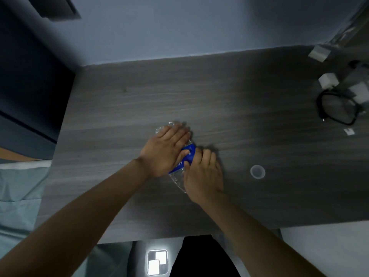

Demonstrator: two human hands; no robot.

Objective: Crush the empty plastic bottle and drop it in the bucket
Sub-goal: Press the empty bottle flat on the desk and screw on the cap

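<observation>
Clear plastic bottle (180, 177) with a blue label (188, 154) lies flattened on its side near the middle of the grey wood-grain table (239, 116), running diagonally from far-left to near-right; crinkled clear plastic shows past the fingertips at the far end and between the two hands at the near end; most of the body is covered by the hands. Left hand (163, 150) lies palm down, fingers spread flat and extended over the far half of the bottle, pressing on it, not curled round it; thumb lies across the blue label. Right hand (203, 174) also palm down on the near half, fingers lightly bent, thumb tip touching the label edge; flat press rather than a closed grasp. Both forearms are bare and reach in from the near edge.

A small clear round cap or lid (257, 171) sits on the table to the right of the right hand, apart from it. Far right corner: a looped black cable (337, 108) with white plug blocks (328, 80) just beyond it; a small white tag (349, 131) near the loop. Pale blue wall (179, 27) behind the table; teal bedding (20, 186) at left; the bucket is not seen in this view.
</observation>
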